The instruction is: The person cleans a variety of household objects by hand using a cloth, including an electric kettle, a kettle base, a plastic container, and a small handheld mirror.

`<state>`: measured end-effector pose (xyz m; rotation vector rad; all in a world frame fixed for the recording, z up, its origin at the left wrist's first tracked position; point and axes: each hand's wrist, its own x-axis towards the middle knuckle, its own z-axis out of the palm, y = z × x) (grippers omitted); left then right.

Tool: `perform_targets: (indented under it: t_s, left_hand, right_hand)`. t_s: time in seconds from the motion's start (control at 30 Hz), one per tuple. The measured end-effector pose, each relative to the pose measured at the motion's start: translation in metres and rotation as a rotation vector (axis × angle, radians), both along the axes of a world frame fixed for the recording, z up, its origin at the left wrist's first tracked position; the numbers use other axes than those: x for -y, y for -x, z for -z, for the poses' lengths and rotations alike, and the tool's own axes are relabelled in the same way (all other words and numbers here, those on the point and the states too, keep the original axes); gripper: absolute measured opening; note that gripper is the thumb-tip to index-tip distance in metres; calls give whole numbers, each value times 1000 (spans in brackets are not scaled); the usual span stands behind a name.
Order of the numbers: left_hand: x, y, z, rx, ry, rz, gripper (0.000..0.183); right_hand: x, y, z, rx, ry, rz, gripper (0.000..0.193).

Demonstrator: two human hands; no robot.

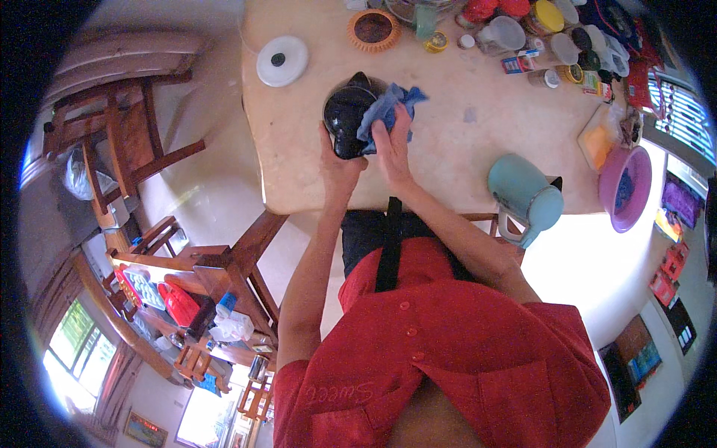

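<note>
My left hand [340,170] is closed around the lower left side of a glossy black rounded vessel [345,112] with a pointed, spout-like tip at its far end. I cannot make out exactly what kind of vessel it is. A crumpled blue cloth [379,113] is gripped in my right hand [393,149] and lies against the vessel's right side. Left of the vessel, a white round lid [293,69] with a black knob rests on the pale table [441,160]. A teal jug [515,183] lies tilted near the table's right front edge.
An orange scalloped dish [373,30] sits at the far side. Several jars, including one with a yellow lid [549,16], crowd the far right corner. A purple basin [635,196] stands at the right edge. A wooden chair [119,127] is on the left.
</note>
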<state>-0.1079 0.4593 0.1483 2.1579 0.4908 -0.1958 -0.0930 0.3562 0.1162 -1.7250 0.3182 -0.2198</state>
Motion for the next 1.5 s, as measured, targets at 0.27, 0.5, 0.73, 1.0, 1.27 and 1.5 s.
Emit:
perform_targets:
  t_s: [0.27, 0.5, 0.73, 1.0, 1.27, 1.5]
  left_hand:
    - [28, -12, -11, 129, 117, -49, 99]
    - [22, -7, -2, 161, 205, -80, 90]
    - [25, -7, -11, 170, 147, -15, 90]
    - [22, -3, -9, 140, 138, -26, 93]
    - [20, -6, -11, 26, 140, -47, 100]
    - [23, -4, 3, 86, 67, -65, 97]
  right_hand:
    - [52, -48, 43, -245, -491, -55, 45]
    - [6, -3, -35, 262, 228, -137, 40]
    - [36, -47, -56, 557, 755, -658, 39]
    - [1, -74, -78, 434, 947, -586, 23]
    - [6, -124, -68, 113, 443, -532, 28]
    - [37, -80, -17, 126, 435, -268, 27]
